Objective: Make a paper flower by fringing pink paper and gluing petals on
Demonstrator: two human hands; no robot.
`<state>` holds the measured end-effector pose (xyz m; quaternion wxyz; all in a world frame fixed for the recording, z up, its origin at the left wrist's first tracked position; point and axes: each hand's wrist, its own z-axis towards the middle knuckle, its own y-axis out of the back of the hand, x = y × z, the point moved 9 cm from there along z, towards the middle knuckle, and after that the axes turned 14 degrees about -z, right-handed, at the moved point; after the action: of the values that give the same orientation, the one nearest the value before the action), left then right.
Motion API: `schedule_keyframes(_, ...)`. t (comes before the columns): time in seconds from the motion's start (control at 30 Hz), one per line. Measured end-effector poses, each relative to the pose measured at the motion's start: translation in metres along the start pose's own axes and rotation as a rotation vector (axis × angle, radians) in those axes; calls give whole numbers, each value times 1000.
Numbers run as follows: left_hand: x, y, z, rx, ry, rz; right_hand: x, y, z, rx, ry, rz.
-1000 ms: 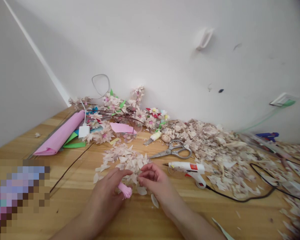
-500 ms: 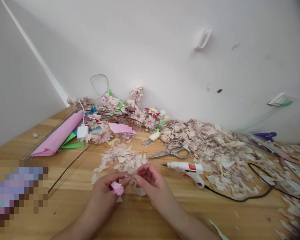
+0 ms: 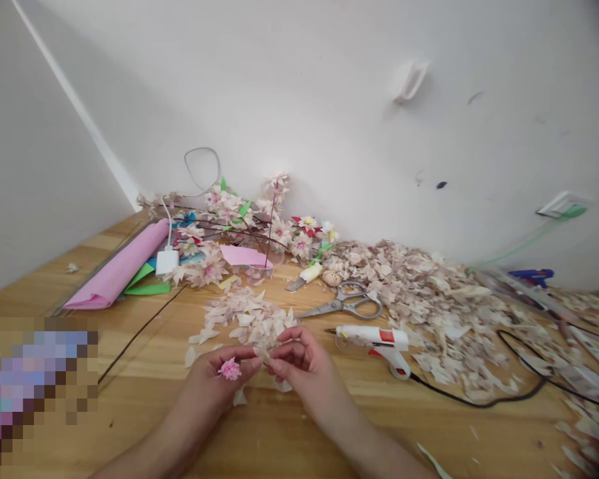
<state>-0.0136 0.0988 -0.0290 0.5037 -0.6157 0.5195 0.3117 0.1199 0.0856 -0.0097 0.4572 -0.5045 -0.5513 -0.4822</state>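
My left hand (image 3: 209,379) is curled palm up and holds a small pink crepe-paper flower bud (image 3: 229,370) in its fingers. My right hand (image 3: 299,368) faces it and pinches a pale paper petal (image 3: 262,352), whose end reaches toward the bud. Just beyond both hands lies a loose heap of pale pink-and-cream paper petals (image 3: 244,319). A few stray petals sit beneath and beside my hands.
To the right lie steel scissors (image 3: 342,305), a white hot glue gun (image 3: 374,342) with a black cable (image 3: 489,402), and a large petal heap (image 3: 419,313). Behind are paper blossoms on branches (image 3: 244,229) and a pink paper roll (image 3: 117,269) on the wooden table (image 3: 289,436).
The pink bud has shifted left and turned, its frilled top now facing up. My hands have drawn closer together, and the pale petal now sits between my right fingers, near the bud.
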Motion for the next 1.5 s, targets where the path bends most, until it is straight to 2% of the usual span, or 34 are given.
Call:
schedule_keyframes(0.1,3,5,1,-42,19,13,1,1,-1,3,16,-38)
schedule_keyframes(0.27,6,4,3,-23,36,16,8,5,-2,-39,48,-86)
schedule_keyframes(0.4,4,6,5,-54,10,-9,9,3,-3,-23,36,-101)
schedule_keyframes(0.63,0,3,3,-14,-7,-16,7,0,-1,4,57,-127)
schedule_keyframes(0.7,2,5,2,-38,18,-28,16,5,-5,-25,94,-229)
schedule_keyframes(0.77,4,7,1,-63,54,-38,30,13,-14,-20,126,-426)
schedule_keyframes(0.87,7,7,-2,-67,120,-68,49,27,-37,164,173,-798)
schedule_keyframes(0.9,6,6,-3,-58,136,-89,50,38,-47,226,171,-926)
schedule_keyframes(0.97,5,3,-5,-41,153,-140,39,74,-62,292,39,-1174)
schedule_keyframes(1.0,4,2,-6,-36,154,-162,33,102,-67,235,-58,-1304)
schedule_keyframes(1.07,4,1,-7,-33,162,-187,24,161,-73,30,-275,-1547)
schedule_keyframes(1.13,5,0,-7,-21,172,-201,26,197,-72,-169,-271,-1652)
schedule_keyframes(1.2,6,-2,-7,-12,175,-223,31,206,-61,-284,-96,-1596)
schedule_keyframes(1.3,10,-3,-7,-7,192,-262,21,193,-37,-217,45,-1321)
schedule_keyframes(1.37,12,-4,-7,-1,203,-282,14,181,-24,-196,76,-1100)
schedule_keyframes(1.5,15,-4,-7,-9,228,-283,15,170,-21,-366,75,-864)
